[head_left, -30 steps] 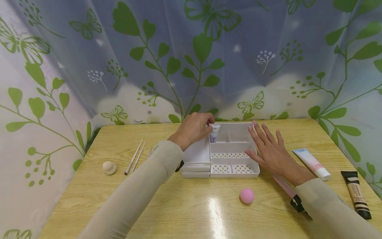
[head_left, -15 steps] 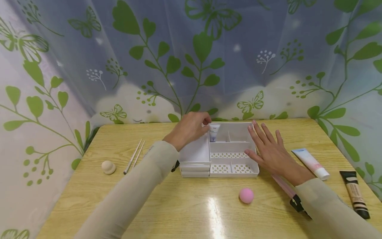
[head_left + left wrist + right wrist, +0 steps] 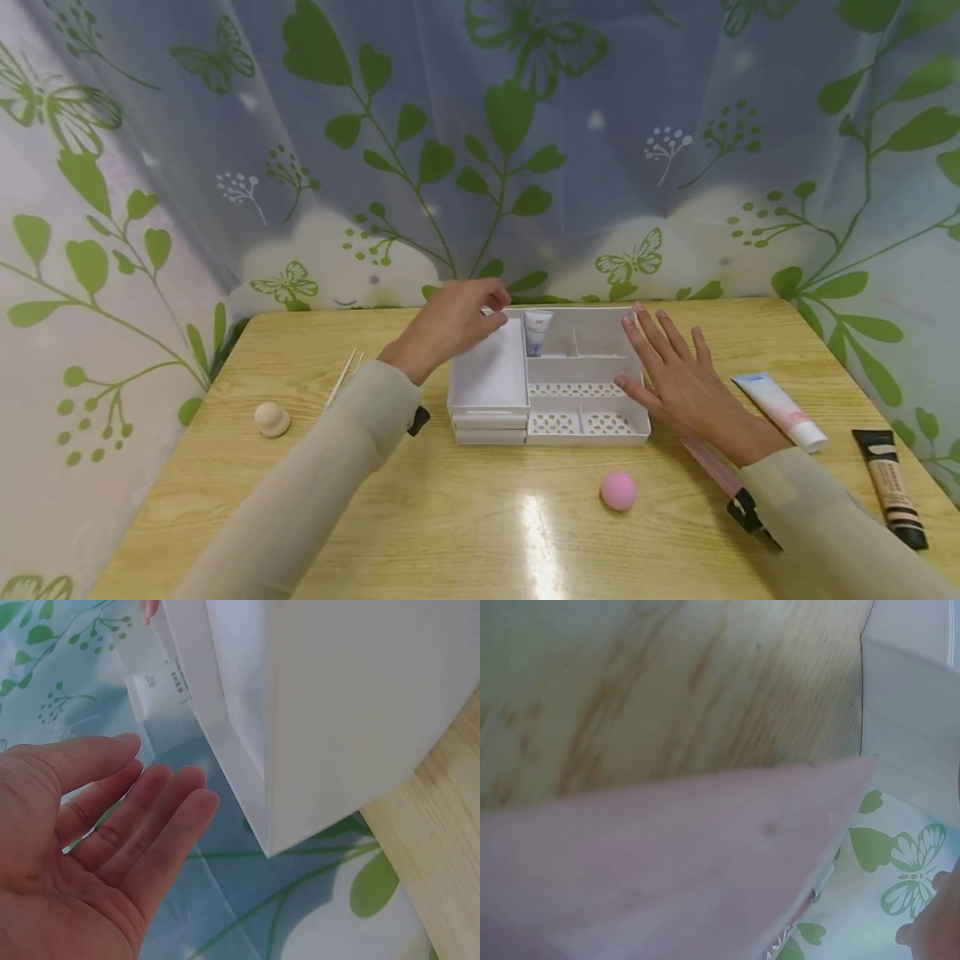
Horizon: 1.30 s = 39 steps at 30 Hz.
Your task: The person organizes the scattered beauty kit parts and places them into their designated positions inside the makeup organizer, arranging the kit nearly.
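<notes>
A white desktop organizer (image 3: 489,367) stands at the middle of the table's back edge. Its rear compartment holds a small white and lavender tube (image 3: 537,333), upright and leaning slightly. Over the organizer's left back corner is my left hand (image 3: 457,321), fingers loosely bent and holding nothing. The left wrist view shows that same hand (image 3: 112,825) beside the organizer's white wall (image 3: 352,712), apart from it. My right hand (image 3: 686,387) lies spread against the organizer's right side, its fingertips at the rim. Beneath the right wrist, a pink item (image 3: 712,468) is partly hidden.
To the right lie a blue-pink tube (image 3: 780,412) and a black and beige tube (image 3: 891,487). A pink ball (image 3: 618,492) sits in front of the organizer. At left are a beige makeup sponge (image 3: 272,419) and slender sticks (image 3: 341,379), partly behind the sleeve.
My left hand has let go of the small tube and moved left, away from it. The tube stays in the compartment. My right hand keeps its place.
</notes>
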Each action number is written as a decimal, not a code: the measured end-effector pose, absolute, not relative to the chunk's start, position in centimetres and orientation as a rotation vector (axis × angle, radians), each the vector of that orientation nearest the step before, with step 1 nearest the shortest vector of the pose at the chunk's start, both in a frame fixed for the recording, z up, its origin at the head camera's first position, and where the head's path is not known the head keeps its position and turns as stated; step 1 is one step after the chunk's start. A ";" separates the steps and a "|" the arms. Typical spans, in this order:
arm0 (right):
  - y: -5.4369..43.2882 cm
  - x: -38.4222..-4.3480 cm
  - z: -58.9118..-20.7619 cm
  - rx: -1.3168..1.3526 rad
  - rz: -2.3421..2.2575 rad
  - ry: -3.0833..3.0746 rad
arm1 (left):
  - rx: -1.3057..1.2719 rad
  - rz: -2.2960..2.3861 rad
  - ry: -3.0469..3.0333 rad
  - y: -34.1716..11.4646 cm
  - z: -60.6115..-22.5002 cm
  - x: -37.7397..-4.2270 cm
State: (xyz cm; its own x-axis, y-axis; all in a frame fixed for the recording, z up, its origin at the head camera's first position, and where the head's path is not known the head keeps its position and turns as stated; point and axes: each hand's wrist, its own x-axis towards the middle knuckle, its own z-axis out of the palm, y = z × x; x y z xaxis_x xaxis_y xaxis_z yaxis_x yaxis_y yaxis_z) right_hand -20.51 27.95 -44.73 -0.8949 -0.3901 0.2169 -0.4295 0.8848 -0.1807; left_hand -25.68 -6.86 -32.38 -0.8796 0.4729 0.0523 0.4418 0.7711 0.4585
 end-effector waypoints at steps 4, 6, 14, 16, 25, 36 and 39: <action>27.8 -20.6 -44.7 0.639 0.332 -2.878 | 0.731 0.752 2.920 -8.0 -32.2 -25.6; 27.7 -20.7 -44.7 0.639 0.334 -2.876 | 0.724 0.765 2.932 -8.5 -32.2 -25.5; 27.6 -20.6 -44.3 0.637 0.333 -2.876 | 0.688 0.850 2.908 -10.2 -32.1 -25.0; 27.6 -20.6 -44.2 0.636 0.337 -2.870 | 0.678 0.878 2.892 -10.5 -32.1 -24.8; 28.0 -21.1 -44.5 0.635 0.327 -2.856 | 0.679 0.890 2.890 -11.9 -32.1 -24.3; 28.0 -21.2 -44.7 0.649 0.315 -2.835 | 0.572 0.922 2.893 -14.5 -32.5 -24.0; 27.9 -21.1 -44.7 0.649 0.321 -2.837 | 0.533 0.939 2.890 -15.4 -32.7 -23.9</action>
